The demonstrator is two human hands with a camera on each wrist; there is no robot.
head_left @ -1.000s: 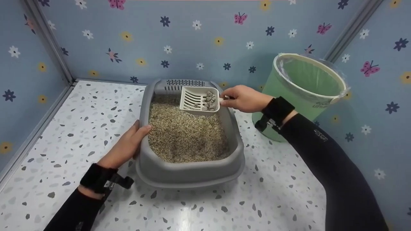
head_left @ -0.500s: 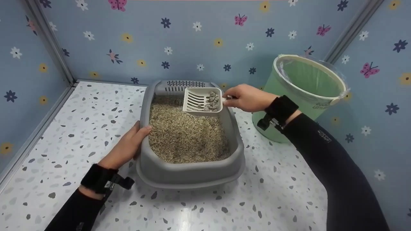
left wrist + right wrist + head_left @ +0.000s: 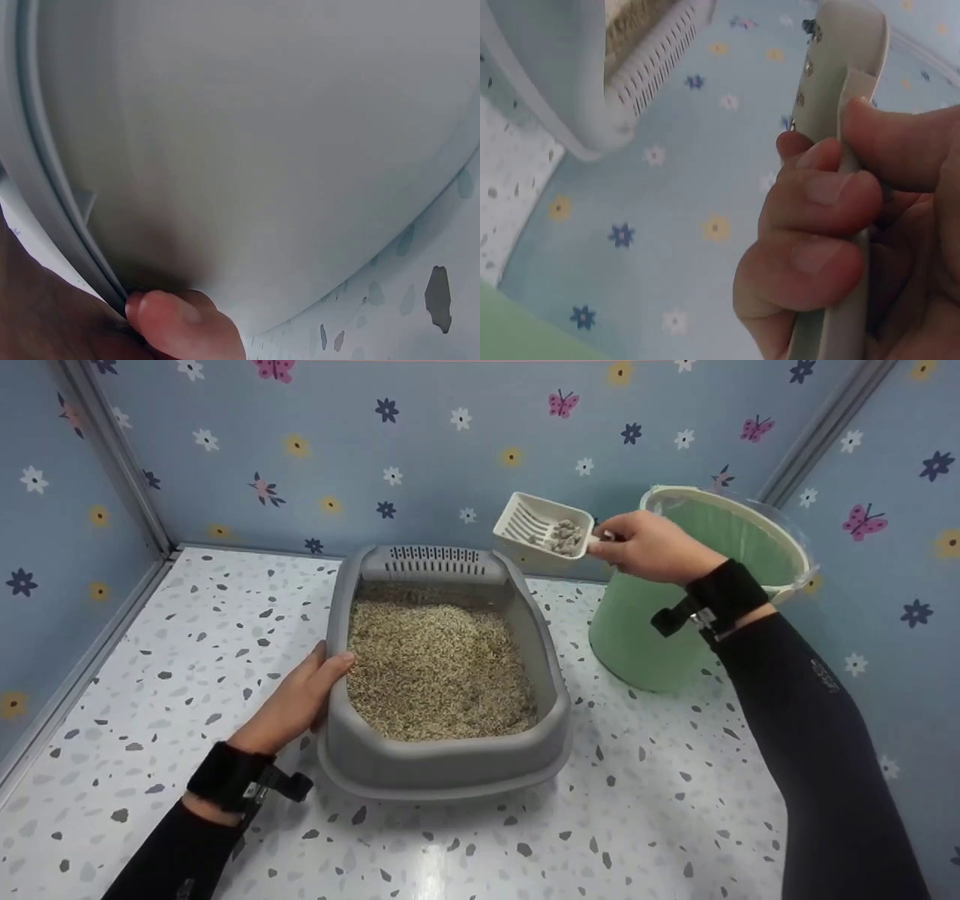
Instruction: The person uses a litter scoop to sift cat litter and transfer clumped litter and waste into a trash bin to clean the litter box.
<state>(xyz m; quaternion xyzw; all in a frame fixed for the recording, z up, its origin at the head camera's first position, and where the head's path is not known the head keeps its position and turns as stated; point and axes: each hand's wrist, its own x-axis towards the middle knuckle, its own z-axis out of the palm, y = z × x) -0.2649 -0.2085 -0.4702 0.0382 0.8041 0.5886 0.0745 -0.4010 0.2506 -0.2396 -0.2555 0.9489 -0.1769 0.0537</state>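
My right hand (image 3: 649, 546) grips the handle of a white slotted litter scoop (image 3: 525, 521), its fingers curled round it in the right wrist view. Several grey litter clumps (image 3: 567, 537) lie in the scoop near the handle end. The scoop is in the air, beyond the back right corner of a grey litter box (image 3: 450, 769) and left of the green bin's rim. With my left hand (image 3: 296, 690) I hold the box's left rim, thumb on top; in the left wrist view, fingertips (image 3: 176, 319) curl under the rim against the outer wall. Tan granular litter (image 3: 442, 667) covers the box floor.
A green trash bin (image 3: 645, 637) with a clear liner stands right of the box, partly behind my right forearm. Blue flowered walls (image 3: 450, 450) close in the back and both sides. The speckled white surface (image 3: 480, 847) lies under box and bin.
My right hand has carried the scoop with its clumps up and to the right, from over the litter to beside the bin. My left hand has stayed on the box rim.
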